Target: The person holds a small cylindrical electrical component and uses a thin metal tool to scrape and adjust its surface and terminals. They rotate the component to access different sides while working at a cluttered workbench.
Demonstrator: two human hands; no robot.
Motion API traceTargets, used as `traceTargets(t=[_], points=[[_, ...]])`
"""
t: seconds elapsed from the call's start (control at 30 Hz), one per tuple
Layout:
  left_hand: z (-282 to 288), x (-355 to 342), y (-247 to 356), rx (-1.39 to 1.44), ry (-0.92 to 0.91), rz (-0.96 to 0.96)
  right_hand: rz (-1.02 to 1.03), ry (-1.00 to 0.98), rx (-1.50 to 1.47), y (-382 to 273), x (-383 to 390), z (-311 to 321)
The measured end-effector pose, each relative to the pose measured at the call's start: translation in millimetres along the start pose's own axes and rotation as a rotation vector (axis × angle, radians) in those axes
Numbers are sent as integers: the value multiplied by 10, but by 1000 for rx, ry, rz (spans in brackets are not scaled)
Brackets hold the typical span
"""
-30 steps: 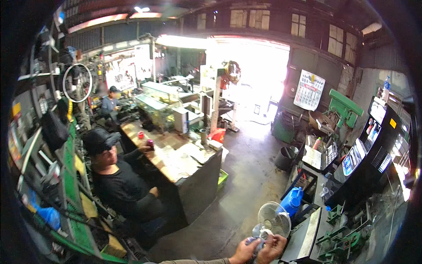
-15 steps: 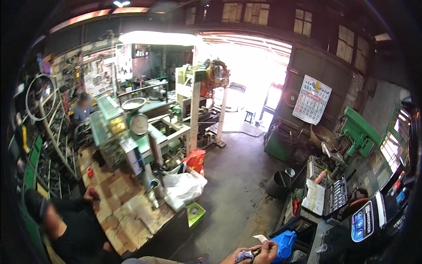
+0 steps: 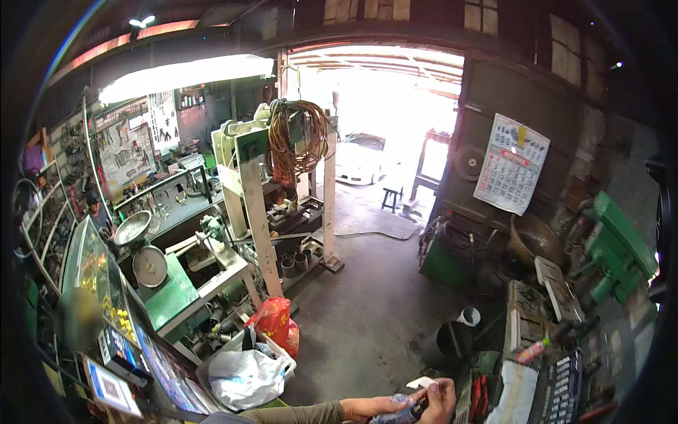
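Observation:
At the lower edge, my left hand (image 3: 376, 408) reaches in from the left below a dark olive sleeve. Its fingers are closed around a crumpled bluish-grey bundle (image 3: 400, 413), which looks like cloth or soft wrapping. Close against it, my right hand (image 3: 441, 401) is curled, with a white strip (image 3: 422, 382) sticking up at its fingers. Something dark shows between the two hands, but its kind cannot be made out. The picture's lower edge cuts off part of both hands.
Left of my hands lie a white plastic bag (image 3: 247, 378) and a red bag (image 3: 277, 325). A black bucket (image 3: 446, 346) stands ahead on the right, near a socket set (image 3: 561, 385). A steel press frame (image 3: 256, 226) carries coiled cable (image 3: 296, 138). A person (image 3: 97, 210) is far left.
My view has swung left and up toward the doorway. The wooden workbench and the nearer person have left the picture. Both hands stay together around the bundle and white strip.

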State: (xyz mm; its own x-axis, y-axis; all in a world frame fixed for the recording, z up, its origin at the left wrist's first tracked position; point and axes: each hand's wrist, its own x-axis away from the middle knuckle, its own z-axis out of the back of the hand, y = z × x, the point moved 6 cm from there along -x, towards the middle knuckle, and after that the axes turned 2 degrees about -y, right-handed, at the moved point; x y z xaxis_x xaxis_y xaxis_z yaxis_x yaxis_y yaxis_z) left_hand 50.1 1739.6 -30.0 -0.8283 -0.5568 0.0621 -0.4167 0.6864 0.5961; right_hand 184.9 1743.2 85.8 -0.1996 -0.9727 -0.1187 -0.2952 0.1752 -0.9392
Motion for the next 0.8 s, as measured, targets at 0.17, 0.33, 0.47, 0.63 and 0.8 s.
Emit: traceTargets(t=[0.17,0.33,0.47,0.63,0.8], points=[[758,-769,1371,191,158,-89,-195,-166,-244,454,-2012,-910],[2109,-1602,2617,291,255,-335,-169,-369,-298,802,-3695,-1910],[2813,-2405,3938,320,265,-362,-132,-313,-241,1446,-5354,-1942],[3392,-3166,5315,293,216,-58,-175,3,-115,1735,-7037,-1951],[3900,-4068,6829,-480,217,12,-123,138,-169,2220,-8592,-1920]])
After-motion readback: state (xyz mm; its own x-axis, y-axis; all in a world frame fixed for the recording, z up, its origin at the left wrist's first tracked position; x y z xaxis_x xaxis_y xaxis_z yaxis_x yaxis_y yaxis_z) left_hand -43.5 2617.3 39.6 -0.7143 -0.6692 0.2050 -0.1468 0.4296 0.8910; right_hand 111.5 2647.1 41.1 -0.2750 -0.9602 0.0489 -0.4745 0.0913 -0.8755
